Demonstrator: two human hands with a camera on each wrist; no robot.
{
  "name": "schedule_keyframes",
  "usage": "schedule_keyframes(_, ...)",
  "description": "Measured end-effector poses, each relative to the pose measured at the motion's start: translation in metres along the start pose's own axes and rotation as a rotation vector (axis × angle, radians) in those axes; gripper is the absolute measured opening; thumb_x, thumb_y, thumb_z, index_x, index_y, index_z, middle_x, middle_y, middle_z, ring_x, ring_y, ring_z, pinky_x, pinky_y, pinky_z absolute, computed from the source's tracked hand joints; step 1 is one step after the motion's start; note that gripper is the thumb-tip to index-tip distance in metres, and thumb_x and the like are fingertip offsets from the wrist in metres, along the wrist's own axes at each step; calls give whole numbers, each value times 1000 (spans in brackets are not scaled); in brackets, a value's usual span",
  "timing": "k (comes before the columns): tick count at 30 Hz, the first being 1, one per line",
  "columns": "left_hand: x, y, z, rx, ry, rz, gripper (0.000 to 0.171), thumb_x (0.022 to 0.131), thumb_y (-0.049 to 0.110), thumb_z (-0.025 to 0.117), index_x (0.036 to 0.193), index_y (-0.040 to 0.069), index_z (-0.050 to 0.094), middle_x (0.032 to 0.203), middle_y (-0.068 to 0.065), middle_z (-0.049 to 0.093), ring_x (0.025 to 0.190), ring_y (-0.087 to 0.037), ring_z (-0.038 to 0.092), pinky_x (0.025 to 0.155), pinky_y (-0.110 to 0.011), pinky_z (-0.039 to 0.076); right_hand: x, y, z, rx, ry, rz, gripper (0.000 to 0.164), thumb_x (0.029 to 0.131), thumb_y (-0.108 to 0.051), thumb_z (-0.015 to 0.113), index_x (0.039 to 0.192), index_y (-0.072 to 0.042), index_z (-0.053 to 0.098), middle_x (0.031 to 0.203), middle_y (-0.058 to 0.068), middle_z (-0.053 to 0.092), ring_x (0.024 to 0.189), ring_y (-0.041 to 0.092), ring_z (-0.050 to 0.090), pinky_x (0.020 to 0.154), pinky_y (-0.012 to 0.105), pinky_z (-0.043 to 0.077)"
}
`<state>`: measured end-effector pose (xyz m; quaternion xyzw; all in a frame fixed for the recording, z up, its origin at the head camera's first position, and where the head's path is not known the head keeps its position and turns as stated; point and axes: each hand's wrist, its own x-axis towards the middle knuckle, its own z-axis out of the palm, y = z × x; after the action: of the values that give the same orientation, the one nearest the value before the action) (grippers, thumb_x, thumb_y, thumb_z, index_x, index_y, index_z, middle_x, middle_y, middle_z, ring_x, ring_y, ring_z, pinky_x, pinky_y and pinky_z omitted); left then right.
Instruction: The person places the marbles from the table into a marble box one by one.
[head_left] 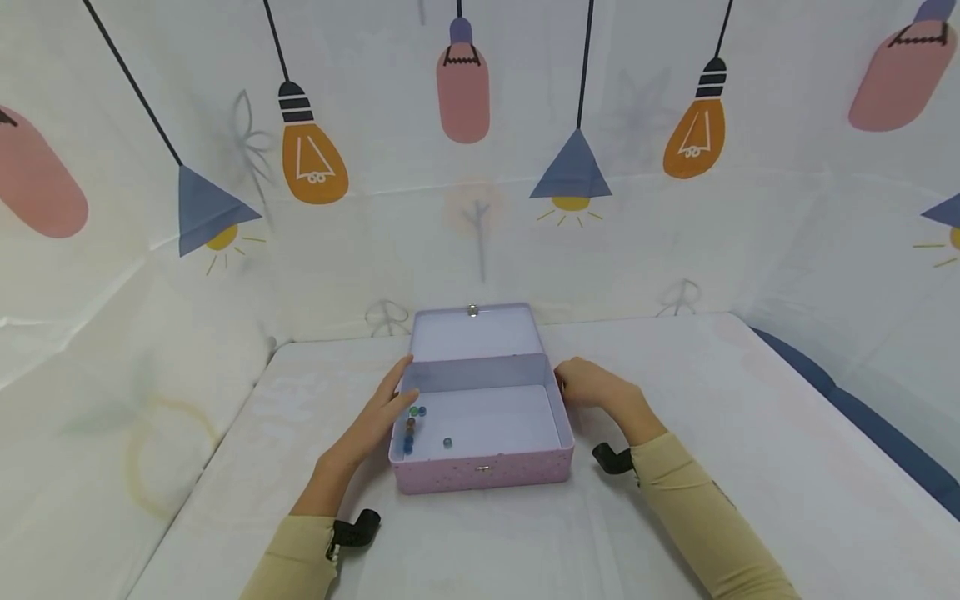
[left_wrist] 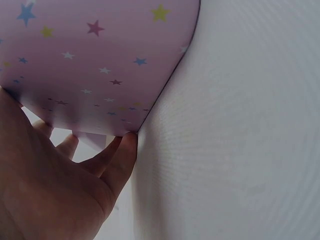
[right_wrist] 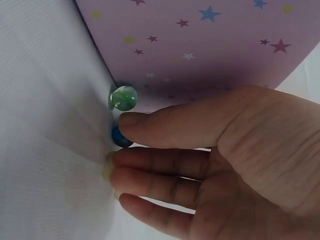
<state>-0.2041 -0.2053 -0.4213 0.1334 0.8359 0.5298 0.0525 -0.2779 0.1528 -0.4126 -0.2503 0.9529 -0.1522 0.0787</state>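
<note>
A pink tin box (head_left: 487, 473) with printed stars stands on the table, its hinged lid (head_left: 477, 333) raised at the back. Several glass marbles (head_left: 409, 425) lie in it, mostly along the left wall; one greenish marble (head_left: 447, 442) lies apart. My left hand (head_left: 372, 425) holds the box's left side, thumb over the rim and fingers against the outer wall (left_wrist: 90, 80). Beside the right wall, my right hand (head_left: 600, 392) pinches a blue marble (right_wrist: 121, 137) between thumb and fingers, low at the table. A green marble (right_wrist: 124, 98) is just beyond the thumb tip, by the box's bottom edge.
White cloth covers the table (head_left: 697, 375). Behind it hangs a pale curtain (head_left: 360, 250) printed with lamps and bulbs. A dark blue edge (head_left: 862, 408) runs along the table's right side. Black camera mounts (head_left: 357, 528) stick out from both wrists.
</note>
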Motion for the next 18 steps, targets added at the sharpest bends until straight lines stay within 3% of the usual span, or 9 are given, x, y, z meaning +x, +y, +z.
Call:
schedule_keyframes(8, -4, 10, 0, 25, -2, 5, 70, 105, 30, 43, 161, 12, 6, 169, -11, 1, 156, -35, -2, 125, -59, 6, -2, 4, -4, 19, 7, -42, 11, 82, 1, 59, 80, -7, 67, 72, -1, 58, 67, 13, 50, 58, 24, 42)
schedule_keyframes(13, -4, 9, 0, 29, -6, 5, 69, 105, 29, 43, 161, 12, 6, 169, -10, 2, 157, -34, -1, 126, -58, 7, -7, 8, -16, -14, 63, -72, 11, 81, 0, 61, 85, -4, 70, 81, 4, 68, 75, 16, 57, 65, 29, 49)
schedule_keyframes(18, -1, 4, -1, 14, -4, 10, 69, 105, 29, 43, 161, 12, 6, 169, -12, 2, 156, -36, -1, 125, -60, 6, -14, 8, -31, 25, 134, -71, 15, 84, 0, 58, 92, -1, 71, 90, 9, 71, 81, 20, 61, 71, 36, 54)
